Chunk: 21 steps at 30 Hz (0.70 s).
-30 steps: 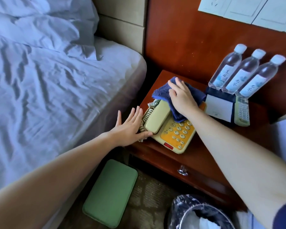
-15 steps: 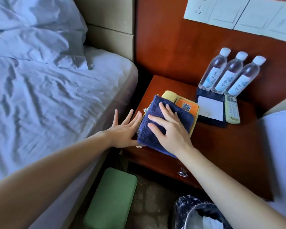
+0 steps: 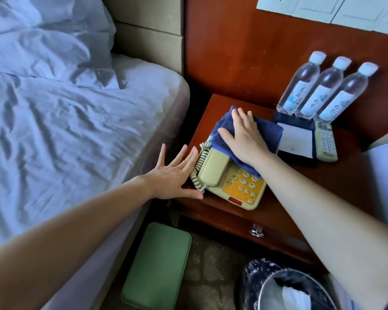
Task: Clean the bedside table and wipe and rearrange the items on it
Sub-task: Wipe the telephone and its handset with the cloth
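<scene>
Your right hand (image 3: 244, 137) lies flat on the blue cloth (image 3: 270, 133), fingers straight, pressing it onto the back part of the phone (image 3: 233, 182), prob. to rub dust off. Your left hand (image 3: 175, 173) is wide open, fingers spread, thumb touching the phone's left side by the curly cord, I think so the phone won't slide. Both arms reach fwd. The phone sits front-left on the surface (image 3: 349, 180); 3 bottles (image 3: 325, 90) stand at the back right.
</scene>
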Motion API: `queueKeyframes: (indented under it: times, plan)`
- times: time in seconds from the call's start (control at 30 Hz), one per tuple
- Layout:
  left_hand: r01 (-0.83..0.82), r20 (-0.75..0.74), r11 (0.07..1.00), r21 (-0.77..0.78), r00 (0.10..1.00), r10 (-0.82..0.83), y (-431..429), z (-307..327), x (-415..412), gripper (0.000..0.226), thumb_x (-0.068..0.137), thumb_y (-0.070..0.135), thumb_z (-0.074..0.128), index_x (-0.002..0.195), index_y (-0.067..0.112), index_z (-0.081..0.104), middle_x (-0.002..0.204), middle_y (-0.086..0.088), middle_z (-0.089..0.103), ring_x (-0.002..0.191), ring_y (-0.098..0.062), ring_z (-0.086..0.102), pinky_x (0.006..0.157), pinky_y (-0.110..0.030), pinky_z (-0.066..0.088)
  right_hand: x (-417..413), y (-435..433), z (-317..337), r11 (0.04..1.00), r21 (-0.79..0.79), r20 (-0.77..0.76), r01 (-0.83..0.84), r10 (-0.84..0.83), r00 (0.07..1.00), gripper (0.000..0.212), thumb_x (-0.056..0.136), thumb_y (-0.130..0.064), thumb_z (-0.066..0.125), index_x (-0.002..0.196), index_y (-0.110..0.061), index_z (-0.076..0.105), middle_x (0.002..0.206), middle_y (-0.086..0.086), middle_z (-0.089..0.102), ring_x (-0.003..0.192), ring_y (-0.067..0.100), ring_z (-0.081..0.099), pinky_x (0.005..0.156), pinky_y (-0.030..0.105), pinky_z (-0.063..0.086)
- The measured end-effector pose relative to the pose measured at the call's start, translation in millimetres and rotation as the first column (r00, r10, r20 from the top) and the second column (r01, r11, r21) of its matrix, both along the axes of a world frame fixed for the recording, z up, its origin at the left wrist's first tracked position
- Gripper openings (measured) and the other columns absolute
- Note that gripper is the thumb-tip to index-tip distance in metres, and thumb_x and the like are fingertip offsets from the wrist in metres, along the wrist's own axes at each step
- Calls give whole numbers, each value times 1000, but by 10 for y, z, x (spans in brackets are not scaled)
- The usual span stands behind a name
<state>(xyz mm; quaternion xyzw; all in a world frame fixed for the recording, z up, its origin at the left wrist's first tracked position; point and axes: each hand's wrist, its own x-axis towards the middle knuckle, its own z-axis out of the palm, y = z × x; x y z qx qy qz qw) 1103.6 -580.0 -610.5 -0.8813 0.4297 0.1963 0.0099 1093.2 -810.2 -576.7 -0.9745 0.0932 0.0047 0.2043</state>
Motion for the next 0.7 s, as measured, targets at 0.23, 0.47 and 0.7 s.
queueKeyframes:
  times: [0.23,0.47,0.7]
  plan:
    - [27,-1,1000,-12,1000,-27,0,-8,9,118,74,88,25,147,14,-33,158,1,-31,142,-17,-35,109,-64,-23,-866,486,-346,944,-283,151,-173,222,963,87,91,-61,36,155,-6,15,163,12,9,151,29,2,122,44,12]
    - [23,-18,1000,-19,1000,-23,-4,-26,12,117,73,87,20,149,13,-30,160,0,-28,144,-16,-31,111,-62,-22,-869,474,-356,943,-276,173,-183,236,956,85,92,-61,38,156,-11,15,164,7,9,152,24,2,122,41,13]
    - [3,-32,1000,-1,999,-3,-19,0,-13,114,78,85,25,146,15,-34,158,2,-31,142,-16,-33,111,-62,-21,-30,146,-76,996,-41,94,75,-71,993,75,96,-49,45,155,-12,19,162,7,14,150,25,7,121,42,15]
